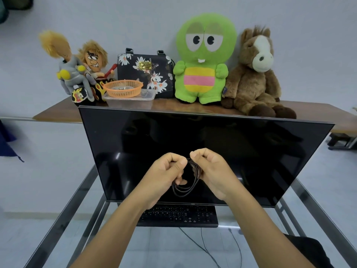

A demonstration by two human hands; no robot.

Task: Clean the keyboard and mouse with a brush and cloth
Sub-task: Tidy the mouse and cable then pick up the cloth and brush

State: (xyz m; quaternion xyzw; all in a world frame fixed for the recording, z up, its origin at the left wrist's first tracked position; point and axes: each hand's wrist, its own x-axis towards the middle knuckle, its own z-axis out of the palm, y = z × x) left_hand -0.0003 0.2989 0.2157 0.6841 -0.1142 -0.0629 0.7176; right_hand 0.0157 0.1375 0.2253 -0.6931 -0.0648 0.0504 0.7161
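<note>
Right now both hands raised in front of dark monitor, working coiled black cable. My left hand curls round one side of coil, right hand pinches top and far side — loops kept bunched, I judge, so cord stays tidy and clear of cleaning area. Whose cable, cannot tell. Keyboard lies on glass desk below hands, well apart from both, under monitor's lower edge. Mouse, brush, cloth — not visible.
</note>
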